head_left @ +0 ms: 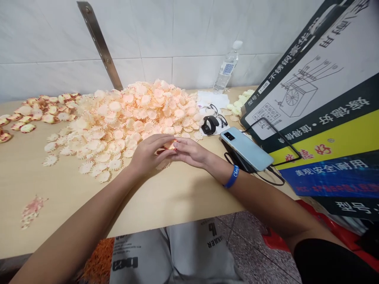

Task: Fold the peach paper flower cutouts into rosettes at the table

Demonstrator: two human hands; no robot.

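Both hands meet over the table just in front of a large heap of pale peach, flower-shaped pieces (142, 110). Between the fingers is a small peach piece with red edges (171, 145). My left hand (152, 153) curls round it from the left, fingers bent over the top. From the right, my right hand (189, 152) pinches it with thumb and fingers. Much of the piece is hidden by the fingers. Red-edged pieces (49, 110) lie in a separate pile at the far left, and small red and white scraps (32, 211) lie near the front left.
A phone (247, 148) with a cable lies right of my hands, beside a black watch (209, 125). Behind stands a clear bottle (226, 71). Printed boxes (310, 98) rise along the right. Pale green pieces (240, 103) sit at the back. The table's front edge runs before my lap.
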